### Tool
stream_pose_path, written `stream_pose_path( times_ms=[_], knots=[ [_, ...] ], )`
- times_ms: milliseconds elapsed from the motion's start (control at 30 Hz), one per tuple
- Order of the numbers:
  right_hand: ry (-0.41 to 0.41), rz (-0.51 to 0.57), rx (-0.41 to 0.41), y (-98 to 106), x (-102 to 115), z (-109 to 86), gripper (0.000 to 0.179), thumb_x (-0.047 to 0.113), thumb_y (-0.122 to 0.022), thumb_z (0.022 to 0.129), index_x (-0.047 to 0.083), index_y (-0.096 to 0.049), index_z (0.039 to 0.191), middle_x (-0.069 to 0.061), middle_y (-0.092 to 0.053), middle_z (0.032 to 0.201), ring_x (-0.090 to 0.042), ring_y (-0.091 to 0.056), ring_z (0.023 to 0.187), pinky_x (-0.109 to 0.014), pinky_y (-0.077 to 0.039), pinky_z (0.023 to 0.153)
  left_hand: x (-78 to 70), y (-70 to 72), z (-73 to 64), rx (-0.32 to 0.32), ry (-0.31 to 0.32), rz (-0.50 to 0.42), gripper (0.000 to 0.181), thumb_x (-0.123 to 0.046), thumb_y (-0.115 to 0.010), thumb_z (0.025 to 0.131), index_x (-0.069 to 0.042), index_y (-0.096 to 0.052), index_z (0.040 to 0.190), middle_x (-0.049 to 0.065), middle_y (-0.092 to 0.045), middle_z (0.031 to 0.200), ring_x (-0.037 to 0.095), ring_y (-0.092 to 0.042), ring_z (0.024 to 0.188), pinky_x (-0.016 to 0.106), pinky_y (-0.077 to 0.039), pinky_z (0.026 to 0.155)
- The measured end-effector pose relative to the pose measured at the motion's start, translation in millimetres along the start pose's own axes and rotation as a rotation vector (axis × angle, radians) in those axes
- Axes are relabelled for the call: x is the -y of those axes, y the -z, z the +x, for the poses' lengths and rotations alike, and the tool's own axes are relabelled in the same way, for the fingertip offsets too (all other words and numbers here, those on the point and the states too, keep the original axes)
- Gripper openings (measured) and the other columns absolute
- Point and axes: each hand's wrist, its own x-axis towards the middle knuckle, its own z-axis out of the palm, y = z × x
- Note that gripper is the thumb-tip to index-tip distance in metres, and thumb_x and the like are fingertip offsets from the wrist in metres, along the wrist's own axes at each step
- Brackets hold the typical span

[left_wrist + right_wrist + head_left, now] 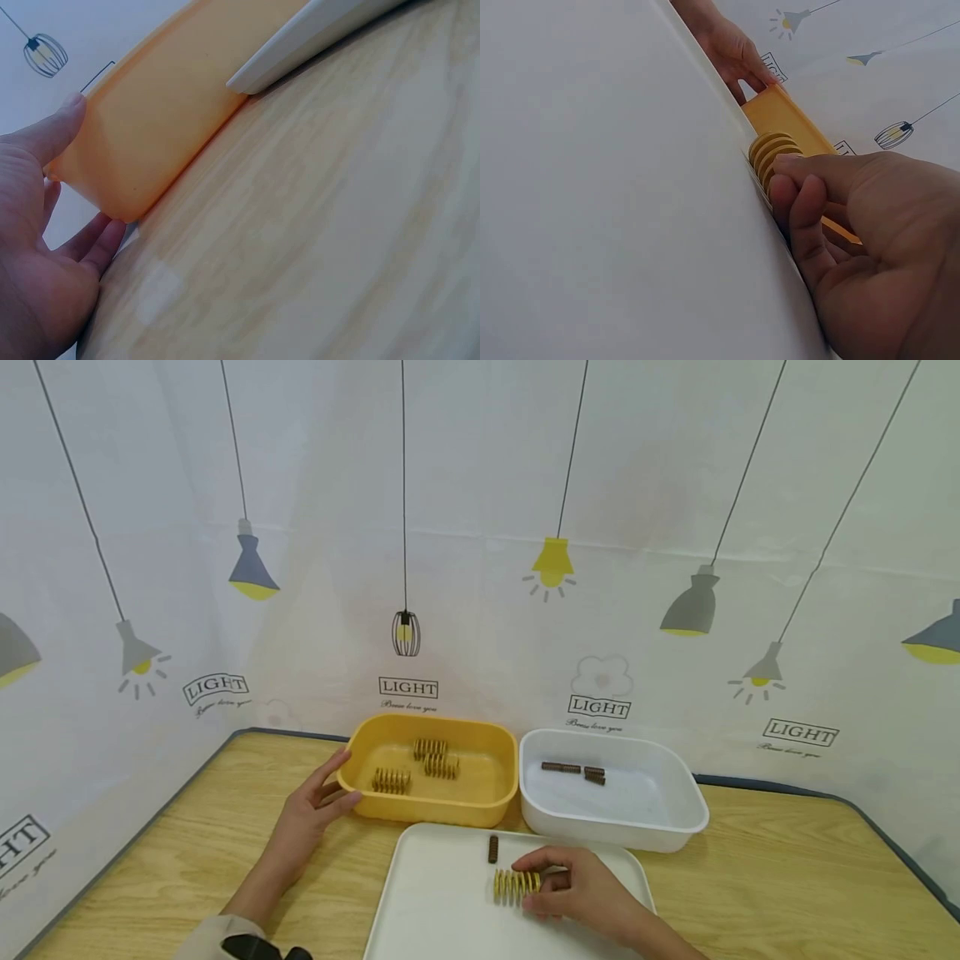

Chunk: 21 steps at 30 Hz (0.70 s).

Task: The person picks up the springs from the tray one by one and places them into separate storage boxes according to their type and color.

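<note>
My right hand (577, 889) pinches a large gold coil spring (516, 887) between thumb and fingers, low over the white tray (435, 902). In the right wrist view the spring (771, 154) shows its coils end-on past the fingertips. A small brown spring (492, 849) lies on the tray just behind it. At the left end of a yellow bin (435, 812), my left hand (307, 814) holds the rim, thumb on the front side and fingers round the end. Several gold springs (392, 781) lie inside that bin.
To the right of the yellow bin stands a white bin (615, 831) with several small brown springs (561, 767) in it. Both bins stand behind the tray on a wood-grain table (787, 860). A printed curtain (480, 568) hangs behind the table.
</note>
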Motion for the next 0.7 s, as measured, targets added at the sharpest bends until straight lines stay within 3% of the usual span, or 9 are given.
stream_pose_path(
  times_ms=[267,533,700],
  knots=[
    [0.028,0.003,0.012,0.6,-0.1,0.2,0.035,0.019,-0.073,0.074,0.013,-0.062,0.107,-0.008,-0.061,0.084,-0.012,-0.053,0.059,-0.024,-0.046,0.052,-0.3,-0.7,-0.1,0.0,0.003,-0.01,0.064,-0.023,-0.063,0.083,-0.019,-0.032,0.139,-0.006,-0.018,0.146,0.031,-0.037,0.119,0.019,-0.043,0.082],
    [0.014,0.021,0.006,0.3,2.8,0.0,0.035,0.013,-0.071,0.075,0.01,-0.061,0.109,-0.008,-0.06,0.1,-0.013,-0.053,0.06,-0.024,-0.045,0.052,-1.5,-0.9,-0.4,-0.004,0.008,0.001,0.064,-0.025,-0.063,0.083,-0.02,-0.032,0.139,-0.007,-0.018,0.146,0.029,-0.037,0.119,0.019,-0.043,0.082],
    [0.016,0.036,0.011,0.6,2.8,0.1,0.036,0.012,-0.07,0.076,0.009,-0.06,0.111,-0.01,-0.061,0.099,-0.015,-0.054,0.06,-0.025,-0.046,0.052,-1.6,-0.7,-0.4,-0.004,0.007,0.0,0.064,-0.024,-0.063,0.083,-0.02,-0.032,0.139,-0.007,-0.018,0.146,0.028,-0.038,0.119,0.019,-0.043,0.082]
  ],
)
